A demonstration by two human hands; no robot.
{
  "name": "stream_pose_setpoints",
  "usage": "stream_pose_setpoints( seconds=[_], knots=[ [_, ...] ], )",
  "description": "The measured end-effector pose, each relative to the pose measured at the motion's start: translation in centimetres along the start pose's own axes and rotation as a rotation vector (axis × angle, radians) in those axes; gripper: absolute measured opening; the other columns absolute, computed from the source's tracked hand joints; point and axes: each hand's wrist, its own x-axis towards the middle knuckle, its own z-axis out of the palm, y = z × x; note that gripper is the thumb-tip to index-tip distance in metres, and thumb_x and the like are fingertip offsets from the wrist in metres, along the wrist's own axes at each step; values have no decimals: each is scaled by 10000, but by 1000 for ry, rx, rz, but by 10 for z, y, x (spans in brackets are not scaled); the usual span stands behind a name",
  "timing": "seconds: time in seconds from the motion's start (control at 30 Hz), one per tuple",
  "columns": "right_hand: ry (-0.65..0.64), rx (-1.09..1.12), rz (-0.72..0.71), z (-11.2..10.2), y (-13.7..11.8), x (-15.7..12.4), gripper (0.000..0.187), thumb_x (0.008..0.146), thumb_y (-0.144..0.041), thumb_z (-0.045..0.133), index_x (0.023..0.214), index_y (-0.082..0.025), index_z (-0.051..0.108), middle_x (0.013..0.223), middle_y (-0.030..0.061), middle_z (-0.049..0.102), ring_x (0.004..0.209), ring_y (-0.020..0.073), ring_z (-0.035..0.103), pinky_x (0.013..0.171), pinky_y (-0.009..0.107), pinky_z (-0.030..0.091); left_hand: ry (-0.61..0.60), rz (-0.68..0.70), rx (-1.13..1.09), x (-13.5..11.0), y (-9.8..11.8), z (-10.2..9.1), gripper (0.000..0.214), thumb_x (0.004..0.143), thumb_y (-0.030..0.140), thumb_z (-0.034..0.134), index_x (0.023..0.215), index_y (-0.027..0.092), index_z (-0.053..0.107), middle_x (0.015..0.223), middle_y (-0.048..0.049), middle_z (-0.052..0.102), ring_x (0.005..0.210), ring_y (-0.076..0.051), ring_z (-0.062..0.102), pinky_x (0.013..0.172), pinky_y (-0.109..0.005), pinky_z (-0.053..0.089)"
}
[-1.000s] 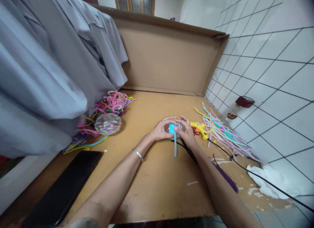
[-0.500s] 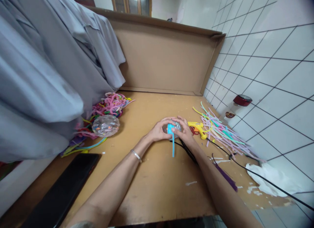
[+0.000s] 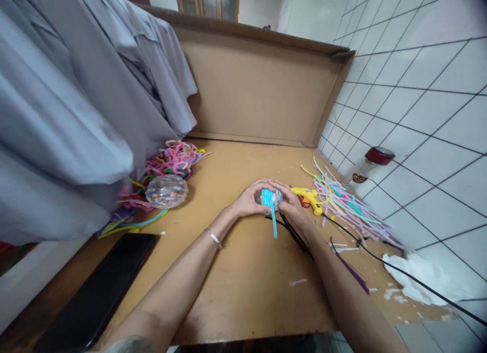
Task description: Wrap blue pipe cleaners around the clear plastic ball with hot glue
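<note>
Between my hands, over the middle of the table, is a small clear, shiny round container [image 3: 277,196], largely covered by the fingers. Bright blue pipe cleaners [image 3: 267,197] lie side by side as a band on its near side, with one loose end hanging down toward me. My left hand [image 3: 249,200] curls around the left of the container, its thumb at the lower edge. Around the right side wraps my right hand [image 3: 292,205], its thumb beside the blue band. A yellow glue gun [image 3: 310,198] lies just right of my right hand.
A clear faceted container [image 3: 166,191] stands left by a tangled pile of pipe cleaners [image 3: 177,157]. A black phone [image 3: 99,287] lies near left. Straight pipe cleaners [image 3: 352,211], a red-lidded jar [image 3: 367,168], a black cord [image 3: 399,272] and white tissue [image 3: 414,279] are right. Cardboard [image 3: 258,89] stands behind.
My right thumb has slid off the blue band to the right, so more of the band shows. The hanging end has swung slightly right. The whole view has shifted a little.
</note>
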Motion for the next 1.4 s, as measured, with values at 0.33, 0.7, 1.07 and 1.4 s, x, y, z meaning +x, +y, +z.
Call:
stream_pose_setpoints(
  seconds=[0.33,0.7,1.07,1.4],
  knots=[
    [-45,-31,0,-7,0,1,600,679,-280,655,1279,-282,635,1363,66,557,1345,293,429,1161,480,308,-43,27,213,1,-4,-1,741,523,439,913,1164,244,596,1380,-132,526,1348,-320,455,1127,-511,352],
    [-8,26,46,-8,6,1,585,679,-295,689,1262,-295,642,1371,70,544,1337,285,457,1140,474,346,-58,113,527,-7,-8,-1,868,591,544,849,1325,242,498,1491,-161,407,1379,-350,407,1123,-517,355],
    [47,128,81,1,3,-4,564,716,-305,661,1278,-299,626,1350,37,574,1315,274,471,1127,451,357,-29,125,341,-4,3,-4,774,598,365,850,1289,215,533,1440,-163,477,1361,-333,450,1131,-522,368],
    [103,41,182,11,2,-3,492,765,-313,608,1254,-270,625,1302,57,601,1262,260,502,1105,443,376,-23,-3,178,-2,8,-5,743,557,269,848,1242,205,569,1300,-113,581,1224,-276,557,1085,-451,421]
  ],
)
